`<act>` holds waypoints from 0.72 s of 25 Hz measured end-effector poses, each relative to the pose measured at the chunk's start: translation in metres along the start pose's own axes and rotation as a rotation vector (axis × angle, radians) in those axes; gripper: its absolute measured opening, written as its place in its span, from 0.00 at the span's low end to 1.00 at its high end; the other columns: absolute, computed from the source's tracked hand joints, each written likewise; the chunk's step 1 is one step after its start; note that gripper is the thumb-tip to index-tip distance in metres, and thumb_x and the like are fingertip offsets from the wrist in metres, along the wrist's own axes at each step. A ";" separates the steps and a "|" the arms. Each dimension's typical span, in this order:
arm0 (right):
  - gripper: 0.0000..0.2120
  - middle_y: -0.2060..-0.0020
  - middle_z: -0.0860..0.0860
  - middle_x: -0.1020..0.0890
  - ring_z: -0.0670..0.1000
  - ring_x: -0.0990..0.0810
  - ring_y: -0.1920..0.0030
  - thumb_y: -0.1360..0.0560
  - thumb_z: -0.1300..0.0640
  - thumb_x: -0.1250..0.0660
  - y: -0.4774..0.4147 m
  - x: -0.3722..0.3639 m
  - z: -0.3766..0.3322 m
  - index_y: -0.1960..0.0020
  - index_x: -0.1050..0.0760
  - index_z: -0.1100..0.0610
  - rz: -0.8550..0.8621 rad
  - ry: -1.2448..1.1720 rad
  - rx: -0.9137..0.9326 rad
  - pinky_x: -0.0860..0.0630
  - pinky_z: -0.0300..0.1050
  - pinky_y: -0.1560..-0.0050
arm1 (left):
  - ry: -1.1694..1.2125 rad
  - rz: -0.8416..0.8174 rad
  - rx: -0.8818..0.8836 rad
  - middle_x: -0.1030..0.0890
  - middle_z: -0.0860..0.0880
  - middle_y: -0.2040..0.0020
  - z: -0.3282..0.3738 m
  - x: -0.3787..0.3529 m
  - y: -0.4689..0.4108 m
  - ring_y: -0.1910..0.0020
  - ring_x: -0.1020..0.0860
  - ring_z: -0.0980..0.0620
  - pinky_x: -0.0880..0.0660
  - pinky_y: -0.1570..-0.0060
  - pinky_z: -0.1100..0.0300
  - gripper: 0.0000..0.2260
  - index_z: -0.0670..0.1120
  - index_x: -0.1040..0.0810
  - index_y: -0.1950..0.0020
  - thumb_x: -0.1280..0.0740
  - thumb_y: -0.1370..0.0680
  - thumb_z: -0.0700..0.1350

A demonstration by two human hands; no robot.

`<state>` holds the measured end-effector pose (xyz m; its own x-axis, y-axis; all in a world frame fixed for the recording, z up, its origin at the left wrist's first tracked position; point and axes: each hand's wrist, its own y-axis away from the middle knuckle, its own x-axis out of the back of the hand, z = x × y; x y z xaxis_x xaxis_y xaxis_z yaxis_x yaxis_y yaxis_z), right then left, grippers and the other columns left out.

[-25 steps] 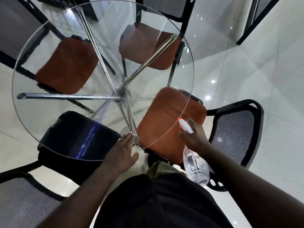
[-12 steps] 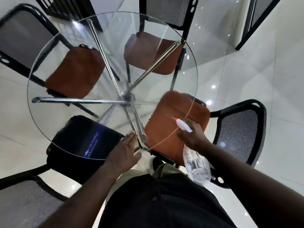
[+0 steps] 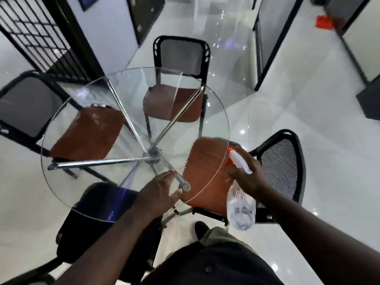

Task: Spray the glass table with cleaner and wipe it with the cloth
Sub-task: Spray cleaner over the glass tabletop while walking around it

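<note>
At the near rim of the glass table (image 3: 67, 182), left hand (image 3: 158, 194) rests flat, fingers straight, prob steadying it; right hand (image 3: 246, 177) clamps round the spray bottle (image 3: 241, 210), nozzle aimed over the glass, ready to spritz. No cloth in view.
</note>
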<state>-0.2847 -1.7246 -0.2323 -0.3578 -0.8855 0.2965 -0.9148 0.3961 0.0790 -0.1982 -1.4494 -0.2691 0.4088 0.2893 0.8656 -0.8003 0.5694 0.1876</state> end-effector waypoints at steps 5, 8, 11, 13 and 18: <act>0.21 0.57 0.67 0.21 0.70 0.19 0.65 0.36 0.55 0.28 0.047 0.036 -0.040 0.46 0.24 0.64 0.203 -0.126 0.053 0.19 0.75 0.64 | -0.014 0.014 -0.210 0.26 0.50 0.25 0.043 0.036 -0.006 0.27 0.27 0.52 0.30 0.29 0.56 0.28 0.50 0.30 0.23 0.32 0.21 0.57; 0.21 0.60 0.58 0.19 0.66 0.18 0.65 0.36 0.55 0.29 0.080 0.082 -0.067 0.48 0.24 0.65 0.321 -0.092 0.107 0.16 0.67 0.64 | -0.042 0.037 -0.358 0.25 0.49 0.26 0.094 0.052 -0.020 0.28 0.26 0.51 0.28 0.30 0.54 0.28 0.49 0.29 0.23 0.33 0.21 0.59; 0.19 0.54 0.60 0.17 0.65 0.17 0.59 0.35 0.64 0.30 0.116 0.148 -0.074 0.44 0.21 0.59 0.441 -0.127 0.103 0.17 0.74 0.60 | -0.043 0.055 -0.504 0.22 0.49 0.29 0.164 0.058 -0.034 0.31 0.24 0.51 0.25 0.32 0.52 0.28 0.50 0.27 0.26 0.33 0.22 0.61; 0.22 0.51 0.59 0.17 0.60 0.18 0.55 0.35 0.66 0.31 0.141 0.197 -0.071 0.42 0.18 0.53 0.520 -0.149 0.103 0.16 0.74 0.57 | -0.034 0.051 -0.585 0.22 0.49 0.29 0.219 0.051 -0.042 0.30 0.24 0.52 0.26 0.31 0.52 0.28 0.50 0.26 0.26 0.32 0.23 0.61; 0.20 0.49 0.60 0.16 0.66 0.18 0.52 0.35 0.63 0.31 0.215 0.320 -0.062 0.44 0.19 0.55 0.688 -0.138 0.092 0.15 0.72 0.52 | -0.095 0.029 -0.805 0.22 0.50 0.29 0.367 0.016 -0.048 0.30 0.25 0.54 0.36 0.31 0.68 0.27 0.50 0.26 0.25 0.28 0.23 0.56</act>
<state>-0.5840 -1.9082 -0.0610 -0.8754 -0.4667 0.1260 -0.4824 0.8602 -0.1652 -0.3147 -1.7544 -0.0938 0.3248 0.2670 0.9073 -0.2347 0.9521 -0.1962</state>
